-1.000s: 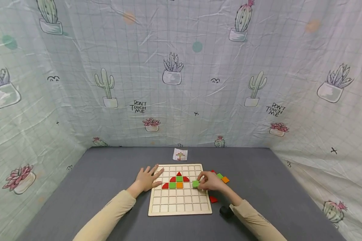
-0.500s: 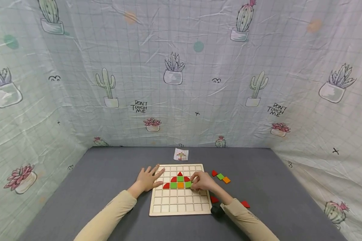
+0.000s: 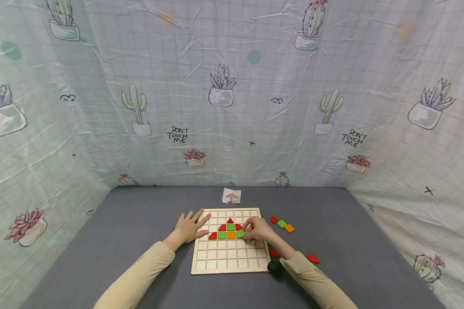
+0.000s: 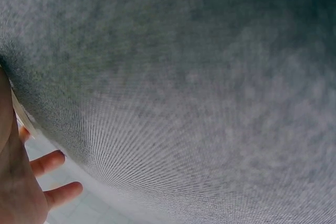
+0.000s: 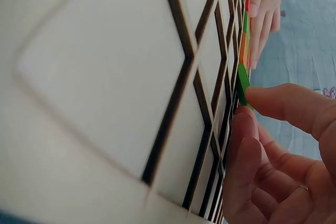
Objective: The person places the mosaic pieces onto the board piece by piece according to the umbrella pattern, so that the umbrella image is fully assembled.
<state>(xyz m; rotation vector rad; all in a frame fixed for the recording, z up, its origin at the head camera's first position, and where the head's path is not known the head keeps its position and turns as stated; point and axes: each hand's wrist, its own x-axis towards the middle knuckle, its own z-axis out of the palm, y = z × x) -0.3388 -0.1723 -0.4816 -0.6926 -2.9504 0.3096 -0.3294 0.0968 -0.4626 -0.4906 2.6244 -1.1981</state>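
A wooden grid board (image 3: 232,254) lies on the dark table. My left hand (image 3: 186,227) rests on its left edge with fingers spread. Thumb and fingers of my right hand (image 3: 258,229) pinch a green square tile (image 3: 239,234) at the cell right of an orange square tile (image 3: 230,235). In the right wrist view this green tile (image 5: 243,83) sits slightly tilted against the grid. Beside and above the orange one are other green squares (image 3: 222,235), rounded red tiles (image 3: 212,235) and a red triangle (image 3: 230,220). The right hand partly covers one red tile.
A small pattern card (image 3: 231,196) lies beyond the board. Right of the board are loose tiles: red (image 3: 274,219), green (image 3: 281,223), orange (image 3: 289,228), and two more red ones nearer the right forearm. A printed cactus cloth (image 3: 251,163) encloses the table.
My right hand has moved left over the board, bringing the green tile up to the orange one, then barely moves in the last half second. The left hand stays in place.
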